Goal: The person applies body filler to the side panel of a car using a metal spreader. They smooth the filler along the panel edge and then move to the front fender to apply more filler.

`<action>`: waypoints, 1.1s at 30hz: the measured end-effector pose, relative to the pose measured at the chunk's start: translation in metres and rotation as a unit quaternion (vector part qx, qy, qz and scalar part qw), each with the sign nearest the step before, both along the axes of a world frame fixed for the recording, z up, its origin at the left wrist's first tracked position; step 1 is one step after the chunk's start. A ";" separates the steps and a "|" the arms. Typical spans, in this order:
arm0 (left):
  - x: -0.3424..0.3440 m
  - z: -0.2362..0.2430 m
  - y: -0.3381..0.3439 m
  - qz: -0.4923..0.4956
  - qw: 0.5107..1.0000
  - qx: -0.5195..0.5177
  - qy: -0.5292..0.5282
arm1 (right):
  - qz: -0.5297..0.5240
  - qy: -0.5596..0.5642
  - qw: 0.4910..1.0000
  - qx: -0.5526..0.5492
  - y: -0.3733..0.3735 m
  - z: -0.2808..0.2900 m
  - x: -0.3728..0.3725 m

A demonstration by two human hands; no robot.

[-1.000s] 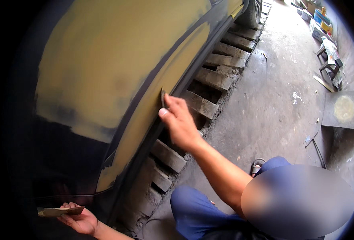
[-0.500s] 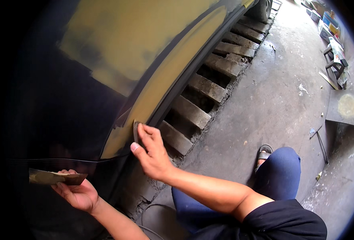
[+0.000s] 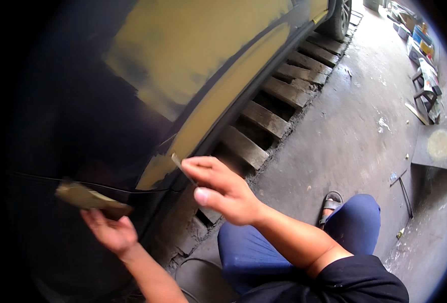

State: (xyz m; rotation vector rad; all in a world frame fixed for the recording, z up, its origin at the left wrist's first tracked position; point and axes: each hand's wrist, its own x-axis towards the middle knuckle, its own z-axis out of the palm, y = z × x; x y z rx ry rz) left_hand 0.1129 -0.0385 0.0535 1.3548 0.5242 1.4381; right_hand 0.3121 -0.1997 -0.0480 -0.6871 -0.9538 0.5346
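Note:
My left hand (image 3: 111, 231) grips a flat putty plate (image 3: 93, 198) from below, beside the dark lower body of a car. Yellowish filler is smeared across the plate. My right hand (image 3: 223, 189) pinches a thin putty spreader (image 3: 182, 167), seen nearly edge-on. The spreader's tip lies near the lower end of a yellow-filler strip (image 3: 203, 121) along the sill; whether it touches cannot be made out. Above that strip, a large yellow filler patch (image 3: 178, 55) covers the car door.
Concrete slats (image 3: 266, 118) with gaps between them run under the car's edge toward a wheel (image 3: 342, 20). At the right stand a low stool (image 3: 425, 91) and a square board (image 3: 438, 146) with a pale round patch. A thin rod (image 3: 407, 194) stands nearby.
My right hand with the spreader has drawn right, away from the sill's yellow strip. The putty plate in my left hand has risen and tilted. The whole view has shifted slightly.

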 end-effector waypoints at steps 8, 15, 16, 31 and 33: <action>0.056 -0.019 -0.095 -0.134 0.989 -0.051 0.045 | -0.125 -0.299 0.946 0.027 -0.002 -0.032 0.010; 0.011 -0.001 -0.017 -0.070 0.996 0.054 -0.011 | -0.455 -0.060 0.874 -0.159 0.029 -0.077 0.190; 0.001 0.001 -0.003 -0.045 0.998 0.051 -0.018 | -0.466 -0.031 0.862 -0.199 0.029 -0.081 0.226; -0.027 -0.003 0.025 0.035 0.994 0.107 -0.015 | -0.422 0.034 0.887 -0.183 0.062 -0.052 0.265; -0.030 -0.004 0.029 0.025 0.993 0.118 -0.019 | -0.408 0.006 0.891 -0.197 0.059 -0.043 0.210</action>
